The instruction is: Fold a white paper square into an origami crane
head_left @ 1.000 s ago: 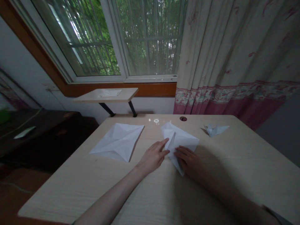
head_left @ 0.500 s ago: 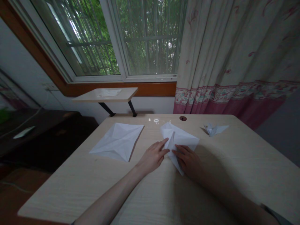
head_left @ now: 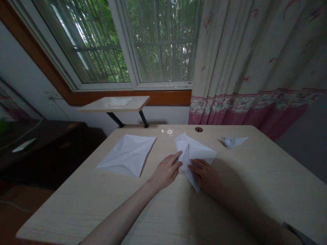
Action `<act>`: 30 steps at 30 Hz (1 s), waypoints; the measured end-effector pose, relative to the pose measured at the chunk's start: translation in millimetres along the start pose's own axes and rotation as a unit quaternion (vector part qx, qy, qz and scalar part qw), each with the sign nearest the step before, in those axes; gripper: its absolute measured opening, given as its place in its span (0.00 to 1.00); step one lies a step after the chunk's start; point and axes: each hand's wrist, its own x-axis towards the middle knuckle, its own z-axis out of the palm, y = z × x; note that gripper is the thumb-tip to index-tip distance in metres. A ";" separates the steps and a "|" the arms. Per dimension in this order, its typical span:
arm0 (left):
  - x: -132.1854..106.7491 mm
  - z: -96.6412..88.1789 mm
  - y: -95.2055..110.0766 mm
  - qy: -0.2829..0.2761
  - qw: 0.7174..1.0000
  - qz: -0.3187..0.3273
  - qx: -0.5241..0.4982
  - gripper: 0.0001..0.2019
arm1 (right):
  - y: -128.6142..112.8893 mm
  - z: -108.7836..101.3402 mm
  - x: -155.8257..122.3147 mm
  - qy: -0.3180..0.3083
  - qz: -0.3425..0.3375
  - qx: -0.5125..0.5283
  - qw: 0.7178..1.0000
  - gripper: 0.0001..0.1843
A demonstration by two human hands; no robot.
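A partly folded sheet of white paper (head_left: 201, 146) lies on the table in front of me, its flap standing up slightly along a crease and one corner pointing toward me. My left hand (head_left: 167, 172) touches the paper's left side, index finger and thumb stretched apart and the other fingers curled under. On the lower right part of the sheet rests my right hand (head_left: 205, 173), its fingers extended flat and pressing the paper down. The right thumb is hard to make out. Farther right stands a small folded paper crane (head_left: 233, 141).
A creased square sheet (head_left: 127, 154) lies on the table (head_left: 153, 217) to the left. Behind it a small raised shelf (head_left: 94, 106) carries another white paper (head_left: 119, 101). A round cable hole (head_left: 199, 129) sits near the back edge, below the window and curtain (head_left: 230, 68).
Both hands keep nearly the same place on the paper; the fingers have shifted only slightly. The whole view has moved a little.
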 end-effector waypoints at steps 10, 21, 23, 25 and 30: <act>6.1 0.0 6.6 0.037 0.997 -0.043 0.058 0.04 | -6.2 -3.0 1.9 0.000 -0.004 0.003 1.000 0.25; 4.1 0.2 4.6 0.041 0.993 -0.070 0.081 0.04 | -12.8 -10.9 5.1 -0.011 0.015 0.001 1.000 0.27; 4.5 0.0 4.6 0.045 0.993 -0.070 0.088 0.04 | -12.3 -10.9 5.1 -0.013 0.010 0.002 1.000 0.27; 5.4 0.3 4.6 0.048 0.991 -0.072 0.099 0.05 | -12.1 -11.3 5.3 -0.016 0.007 0.002 1.000 0.26; 7.9 0.7 5.0 0.043 0.988 -0.082 0.124 0.05 | -12.6 -12.7 6.2 -0.027 0.004 0.001 1.000 0.25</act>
